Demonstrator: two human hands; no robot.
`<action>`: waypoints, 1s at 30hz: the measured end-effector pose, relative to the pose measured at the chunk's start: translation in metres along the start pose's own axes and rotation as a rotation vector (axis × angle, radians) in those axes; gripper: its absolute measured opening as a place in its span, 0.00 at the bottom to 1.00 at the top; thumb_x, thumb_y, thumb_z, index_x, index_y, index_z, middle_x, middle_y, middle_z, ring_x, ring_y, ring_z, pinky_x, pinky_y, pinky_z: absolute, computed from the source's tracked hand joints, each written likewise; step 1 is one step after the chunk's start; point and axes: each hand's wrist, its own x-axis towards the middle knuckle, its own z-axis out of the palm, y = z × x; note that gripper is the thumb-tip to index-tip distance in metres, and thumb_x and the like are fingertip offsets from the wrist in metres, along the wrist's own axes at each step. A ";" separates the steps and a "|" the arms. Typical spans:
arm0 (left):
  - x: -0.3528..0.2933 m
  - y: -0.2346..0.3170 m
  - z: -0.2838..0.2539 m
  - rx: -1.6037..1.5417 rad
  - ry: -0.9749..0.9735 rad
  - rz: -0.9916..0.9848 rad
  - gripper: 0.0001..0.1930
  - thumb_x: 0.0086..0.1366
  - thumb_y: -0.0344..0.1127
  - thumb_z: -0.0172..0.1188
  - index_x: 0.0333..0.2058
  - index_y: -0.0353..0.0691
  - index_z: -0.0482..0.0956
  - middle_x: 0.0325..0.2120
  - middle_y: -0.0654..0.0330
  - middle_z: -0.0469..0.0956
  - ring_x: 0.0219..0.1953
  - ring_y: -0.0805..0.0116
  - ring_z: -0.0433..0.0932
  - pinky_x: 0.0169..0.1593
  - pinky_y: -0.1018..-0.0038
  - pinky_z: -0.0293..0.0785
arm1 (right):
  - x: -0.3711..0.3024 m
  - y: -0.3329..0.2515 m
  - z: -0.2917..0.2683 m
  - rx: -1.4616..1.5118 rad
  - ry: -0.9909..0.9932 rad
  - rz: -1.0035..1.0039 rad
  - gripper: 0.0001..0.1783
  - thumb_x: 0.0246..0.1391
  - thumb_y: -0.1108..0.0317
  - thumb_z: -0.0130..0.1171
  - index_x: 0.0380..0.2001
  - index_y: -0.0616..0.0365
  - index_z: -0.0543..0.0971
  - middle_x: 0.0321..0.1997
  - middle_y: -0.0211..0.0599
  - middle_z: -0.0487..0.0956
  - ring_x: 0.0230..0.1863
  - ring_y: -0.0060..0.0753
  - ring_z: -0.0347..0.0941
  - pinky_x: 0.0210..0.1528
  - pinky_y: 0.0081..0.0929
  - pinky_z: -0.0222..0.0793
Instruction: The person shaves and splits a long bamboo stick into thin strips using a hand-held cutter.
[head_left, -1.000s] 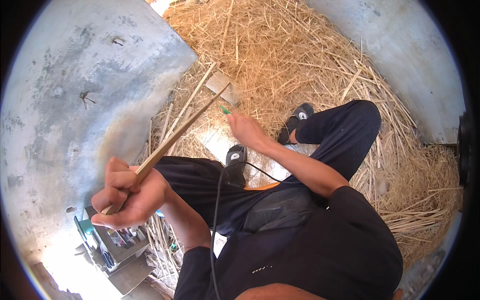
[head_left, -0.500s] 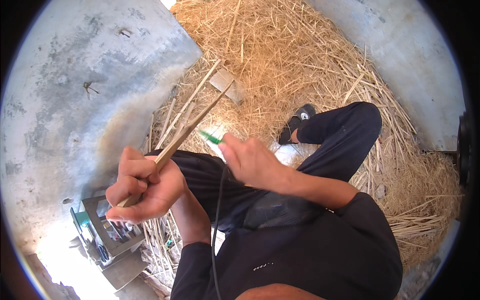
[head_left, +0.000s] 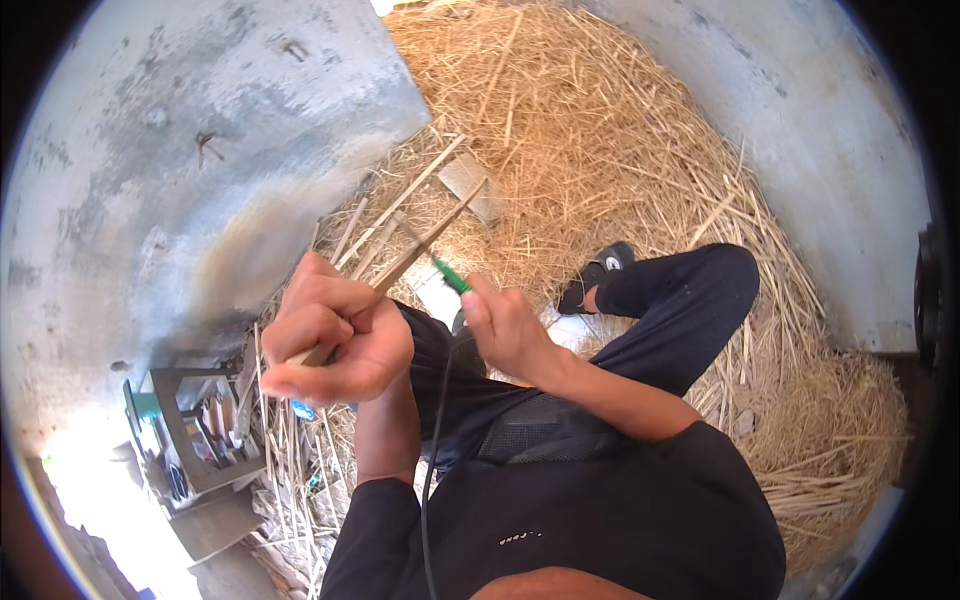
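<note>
In my left hand point(head_left: 340, 335), with the fingers curled tight, is a long wooden strip point(head_left: 408, 260), bamboo-like, narrowing to a thin tip that points up and to the right. Opposite it, my right hand point(head_left: 508, 330) grips a slim knife by its green handle point(head_left: 450, 275). The thin blade point(head_left: 408, 228) crosses the strip near its middle; whether its edge bites into the wood cannot be made out. The strip's lower end pokes out by my left thumb.
Loose straw-like shavings point(head_left: 590, 130) cover the floor ahead, with a flat block point(head_left: 470, 187) and several strips point(head_left: 410, 190) at their left. Walls stand left point(head_left: 200, 200) and right point(head_left: 830, 150). A small wooden rack point(head_left: 205, 430) sits lower left. A dark cable point(head_left: 436, 430) hangs along my body.
The knife blade now lies across the strip, where before the green handle was beside it with the blade barely visible. My left hand has shifted right and up, and the whole view has moved slightly.
</note>
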 end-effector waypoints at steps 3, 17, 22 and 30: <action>0.009 -0.004 -0.007 -0.021 0.061 -0.021 0.28 0.71 0.55 0.26 0.19 0.43 0.59 0.03 0.65 0.54 0.08 0.80 0.45 0.17 0.82 0.43 | 0.016 0.007 -0.006 -0.110 0.099 0.230 0.19 0.63 0.60 0.40 0.25 0.64 0.68 0.14 0.54 0.67 0.17 0.57 0.67 0.21 0.43 0.60; 0.010 0.001 -0.011 -0.008 -0.014 -0.037 0.28 0.71 0.56 0.28 0.15 0.46 0.56 0.03 0.66 0.51 0.10 0.80 0.42 0.18 0.82 0.41 | 0.023 0.026 -0.010 -0.267 -0.016 0.212 0.16 0.62 0.61 0.40 0.33 0.64 0.71 0.20 0.59 0.72 0.23 0.60 0.70 0.29 0.50 0.64; 0.005 -0.001 -0.014 -0.018 -0.090 0.002 0.28 0.72 0.53 0.27 0.20 0.41 0.62 0.04 0.63 0.62 0.09 0.78 0.50 0.16 0.80 0.45 | 0.005 0.029 0.000 -0.014 -0.008 0.085 0.16 0.62 0.61 0.40 0.31 0.63 0.70 0.16 0.55 0.70 0.20 0.57 0.69 0.25 0.46 0.63; 0.012 -0.001 -0.015 0.036 0.027 -0.084 0.26 0.71 0.56 0.29 0.19 0.46 0.59 0.04 0.69 0.49 0.09 0.81 0.44 0.18 0.82 0.43 | 0.022 0.027 -0.007 -0.163 -0.020 0.190 0.15 0.62 0.60 0.42 0.29 0.62 0.69 0.15 0.54 0.70 0.18 0.56 0.69 0.22 0.46 0.61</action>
